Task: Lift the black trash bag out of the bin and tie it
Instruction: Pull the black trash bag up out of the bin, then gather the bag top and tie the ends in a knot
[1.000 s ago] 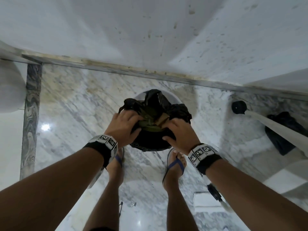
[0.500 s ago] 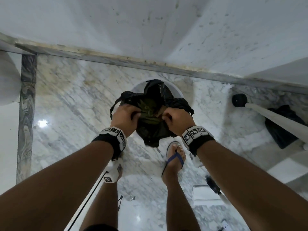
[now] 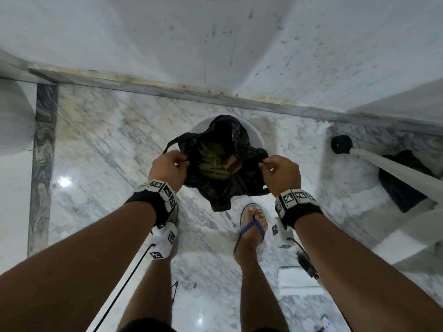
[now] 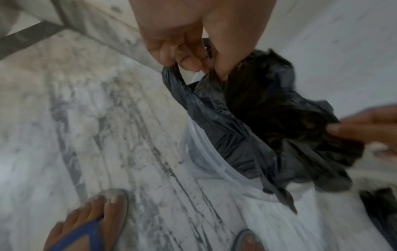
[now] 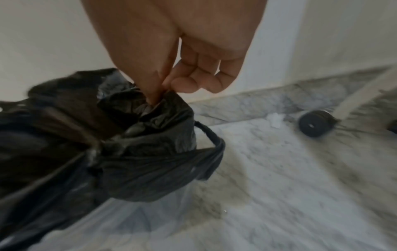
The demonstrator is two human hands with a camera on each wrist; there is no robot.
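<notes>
A black trash bag (image 3: pixel 223 185) hangs partly out of a round white bin (image 3: pixel 256 135) on the marble floor by the wall. Its mouth is spread open, showing green and brown rubbish inside. My left hand (image 3: pixel 167 168) pinches the bag's left rim and handle loop (image 4: pixel 171 76). My right hand (image 3: pixel 279 172) pinches the right rim (image 5: pixel 163 98) between thumb and forefinger. In the left wrist view the bag (image 4: pixel 268 122) rises above the translucent bin rim (image 4: pixel 206 152). The bag (image 5: pixel 128 152) fills the lower left of the right wrist view.
My two feet in blue flip-flops (image 3: pixel 253 226) stand just in front of the bin. A pale pole with a black round end (image 3: pixel 340 143) slants in from the right. Behind the pole a dark bag (image 3: pixel 402 183) lies on the floor. The white wall (image 3: pixel 215 44) rises behind the bin.
Both hands moved apart from the bag's middle to its left and right edges, spreading the mouth open. The bag has come up higher out of the bin.
</notes>
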